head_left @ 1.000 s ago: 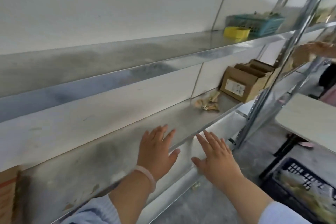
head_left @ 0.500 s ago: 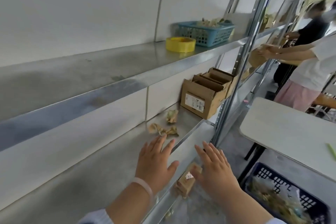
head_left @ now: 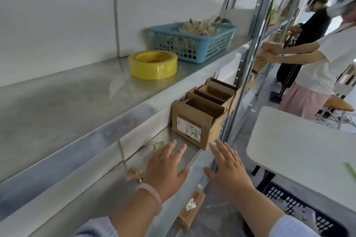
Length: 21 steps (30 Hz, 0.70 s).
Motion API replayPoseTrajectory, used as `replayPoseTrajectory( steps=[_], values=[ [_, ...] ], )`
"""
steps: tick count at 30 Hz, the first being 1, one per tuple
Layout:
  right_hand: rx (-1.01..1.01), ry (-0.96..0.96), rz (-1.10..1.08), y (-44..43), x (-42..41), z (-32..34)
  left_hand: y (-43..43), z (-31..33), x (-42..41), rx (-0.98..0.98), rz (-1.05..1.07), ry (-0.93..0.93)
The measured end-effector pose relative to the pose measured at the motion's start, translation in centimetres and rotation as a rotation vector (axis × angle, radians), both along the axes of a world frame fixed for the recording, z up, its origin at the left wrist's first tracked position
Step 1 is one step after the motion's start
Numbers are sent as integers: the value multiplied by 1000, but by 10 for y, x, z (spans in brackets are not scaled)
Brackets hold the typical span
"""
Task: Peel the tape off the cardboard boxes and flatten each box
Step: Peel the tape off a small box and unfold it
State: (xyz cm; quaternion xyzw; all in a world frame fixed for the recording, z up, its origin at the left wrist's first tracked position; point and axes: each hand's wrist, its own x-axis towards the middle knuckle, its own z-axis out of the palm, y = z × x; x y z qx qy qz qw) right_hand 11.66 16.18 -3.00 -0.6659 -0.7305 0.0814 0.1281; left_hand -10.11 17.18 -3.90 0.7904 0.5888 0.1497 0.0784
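No text is legible on the cardboard box point(head_left: 200, 121) or the lower box point(head_left: 190, 209).

Head view, one wide-angle camera, worn. Faced forward and down, tilted, along metal shelving point(head_left: 77, 102) that ran from lower left to upper right of the frame. Left hand point(head_left: 165, 169) and right hand point(head_left: 229, 171) lay nearest, lower centre; table point(head_left: 298, 140) stood at right.

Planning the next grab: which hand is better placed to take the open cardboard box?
Right, narrowly: the right hand has fingers beside the cardboard box, at its near corner; the left hand is just short of its label.
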Motion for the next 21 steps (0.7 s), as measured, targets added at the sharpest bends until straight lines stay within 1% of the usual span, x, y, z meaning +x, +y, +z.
replayPoseTrajectory(
  steps=[3,7,10,12,15,16,18,20,21],
  values=[
    [39,40,-8,42,21,6,28,4,22,-7,18,-25],
    [7,86,26,85,50,3,59,11,67,-50,56,-170],
    [28,241,5,116,70,4,83,16,94,-119,143,-300],
    [-13,363,-14,136,82,5,98,20,108,-160,212,-374],
    [-135,402,58,154,90,5,113,26,123,-212,295,-530],
    [-152,412,97,158,92,4,117,26,129,-223,325,-575],
    [-119,475,150,162,94,3,119,25,140,-232,384,-646],
    [-73,633,166,168,96,2,119,22,147,-229,435,-746],
    [-80,723,155,172,96,2,117,21,148,-220,454,-821]
  ],
)
